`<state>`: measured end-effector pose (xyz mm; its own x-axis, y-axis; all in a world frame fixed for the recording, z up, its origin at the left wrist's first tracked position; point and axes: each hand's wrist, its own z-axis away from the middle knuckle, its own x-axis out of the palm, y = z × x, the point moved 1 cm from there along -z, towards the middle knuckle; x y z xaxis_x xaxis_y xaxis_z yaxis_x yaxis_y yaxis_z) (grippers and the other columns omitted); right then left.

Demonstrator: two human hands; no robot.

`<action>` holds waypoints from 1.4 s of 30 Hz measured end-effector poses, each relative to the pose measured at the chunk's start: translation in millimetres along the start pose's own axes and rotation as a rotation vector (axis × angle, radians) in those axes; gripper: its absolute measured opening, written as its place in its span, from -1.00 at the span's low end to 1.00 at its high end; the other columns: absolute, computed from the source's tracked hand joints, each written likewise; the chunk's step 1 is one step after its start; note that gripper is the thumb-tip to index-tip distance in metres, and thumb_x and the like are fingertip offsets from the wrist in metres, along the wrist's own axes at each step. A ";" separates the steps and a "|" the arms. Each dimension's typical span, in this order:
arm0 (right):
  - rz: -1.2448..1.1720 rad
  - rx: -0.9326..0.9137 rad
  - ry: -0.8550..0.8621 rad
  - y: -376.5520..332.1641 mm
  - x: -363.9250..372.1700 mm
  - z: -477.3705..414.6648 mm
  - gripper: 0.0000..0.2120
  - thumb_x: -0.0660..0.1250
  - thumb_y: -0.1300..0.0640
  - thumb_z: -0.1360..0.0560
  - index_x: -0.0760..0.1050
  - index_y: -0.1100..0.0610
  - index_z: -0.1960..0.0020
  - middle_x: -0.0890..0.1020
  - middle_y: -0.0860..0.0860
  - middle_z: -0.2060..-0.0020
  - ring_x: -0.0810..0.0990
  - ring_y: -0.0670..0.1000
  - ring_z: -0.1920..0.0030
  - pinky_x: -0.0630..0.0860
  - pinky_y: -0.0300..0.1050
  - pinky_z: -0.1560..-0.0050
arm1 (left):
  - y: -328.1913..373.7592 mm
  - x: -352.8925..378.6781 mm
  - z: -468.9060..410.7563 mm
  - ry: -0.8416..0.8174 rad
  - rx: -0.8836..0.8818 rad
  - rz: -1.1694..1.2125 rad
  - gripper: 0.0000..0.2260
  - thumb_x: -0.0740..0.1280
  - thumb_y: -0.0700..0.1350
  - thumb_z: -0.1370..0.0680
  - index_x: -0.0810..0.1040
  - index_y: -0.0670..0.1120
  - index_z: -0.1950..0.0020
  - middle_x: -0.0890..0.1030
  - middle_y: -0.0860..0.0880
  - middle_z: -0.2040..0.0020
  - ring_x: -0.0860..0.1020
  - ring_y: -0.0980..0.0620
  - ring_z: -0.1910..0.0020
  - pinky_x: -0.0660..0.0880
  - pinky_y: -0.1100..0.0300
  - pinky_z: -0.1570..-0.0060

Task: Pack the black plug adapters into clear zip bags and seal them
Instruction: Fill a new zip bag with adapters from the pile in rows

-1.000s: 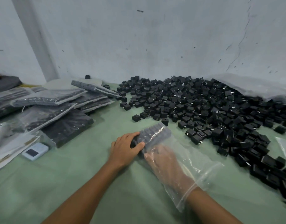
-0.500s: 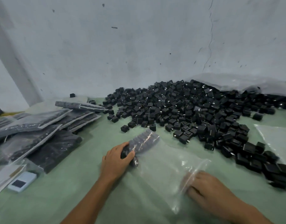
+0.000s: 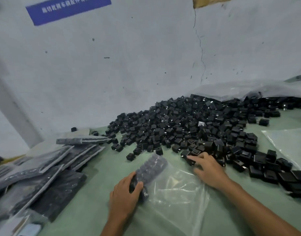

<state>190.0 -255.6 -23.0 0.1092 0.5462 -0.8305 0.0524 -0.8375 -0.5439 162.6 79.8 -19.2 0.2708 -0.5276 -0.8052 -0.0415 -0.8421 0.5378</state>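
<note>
1. Black plug adapters [image 3: 189, 126] lie in a loose heap on the far right of the table. They are small, boxy, matte-black blocks with hard edges.
2. The clear zip bag [image 3: 177, 189] lies flat and crinkled on the soft green table cover [image 3: 88, 210], glossy where it catches the light. A tidy packed row [image 3: 152, 167] of adapters sits along its left side and looks grey through the film.
3. The left hand [image 3: 125, 196] grips the near end of that row through the plastic, with the fingers and thumb curled round it.
4. The right hand [image 3: 209, 169] rests at the near edge of the heap, fingers loosely bent over a few adapters. Whether it has pinched one cannot be told.
5. Flat filled bags [image 3: 49, 167], dark and shiny, overlap in a stack on the left.
6. Half a second ago the right hand lay on the bag's near right corner, and a second ago it was inside the bag. Now it is outside the bag, at the heap.
7. The left hand has kept its hold on the row.
8. The view has tilted upward, so a blue sign [image 3: 68, 9] on the rough wall now shows.
</note>
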 end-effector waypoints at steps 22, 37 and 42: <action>-0.786 0.158 0.361 -17.6 -53.1 149.8 -0.80 0.35 -0.09 -0.52 0.61 -0.28 -0.12 0.69 -0.25 0.06 0.70 -0.16 0.18 0.59 -0.22 0.14 | -1.0 -1.3 -3.3 0.004 0.024 -0.051 -0.52 0.22 0.28 -0.58 0.36 0.23 -0.49 0.50 0.18 -0.38 0.43 0.08 -0.34 0.31 0.04 -0.35; -1.810 0.560 -0.346 -73.3 -11.7 117.1 -0.73 0.19 0.42 -0.57 0.53 0.46 -0.21 0.62 0.35 -0.09 0.62 0.24 -0.11 0.64 0.20 -0.05 | -2.9 0.0 -6.3 -0.011 0.039 -0.061 -0.43 0.10 0.40 -0.50 0.34 0.27 -0.48 0.51 0.17 -0.36 0.43 0.05 -0.31 0.29 0.02 -0.29; -1.974 0.544 -0.530 -96.0 10.8 85.0 -0.71 0.24 0.49 -0.51 0.48 0.50 -0.23 0.62 0.35 -0.02 0.65 0.23 -0.04 0.65 0.15 -0.03 | -5.5 0.3 -6.6 -0.021 0.024 -0.053 -0.45 0.11 0.39 -0.50 0.34 0.28 -0.47 0.50 0.15 -0.37 0.41 0.03 -0.33 0.25 0.05 -0.26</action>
<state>101.7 -168.0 10.0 0.0564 0.5200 0.8523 -0.5163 0.7459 -0.4209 169.2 85.0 -20.7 0.2526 -0.4839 -0.8378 -0.0507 -0.8714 0.4880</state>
